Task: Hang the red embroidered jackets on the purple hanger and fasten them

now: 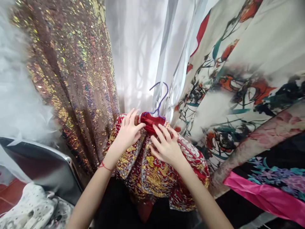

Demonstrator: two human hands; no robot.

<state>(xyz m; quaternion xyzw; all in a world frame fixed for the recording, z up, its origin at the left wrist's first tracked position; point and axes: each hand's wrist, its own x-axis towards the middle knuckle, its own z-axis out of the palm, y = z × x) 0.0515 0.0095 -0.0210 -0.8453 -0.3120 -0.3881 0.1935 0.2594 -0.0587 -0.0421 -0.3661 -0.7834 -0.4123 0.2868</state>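
A red garment with gold and silver embroidery (152, 178) hangs on a purple hanger (160, 98) in front of me. My left hand (128, 130) rests on its left shoulder, fingers touching the red collar (149, 122). My right hand (166, 146) lies flat on the right shoulder, fingers spread toward the collar. Whether either hand pinches the cloth I cannot tell. A red string circles my left wrist (105, 166).
A sequined brown-gold dress (71, 73) hangs at the left. White sheer fabric (138, 54) hangs behind the hanger. A cream floral garment (238, 79) and a pink-edged black one (267, 187) hang at the right. A grey chair back (40, 168) stands at lower left.
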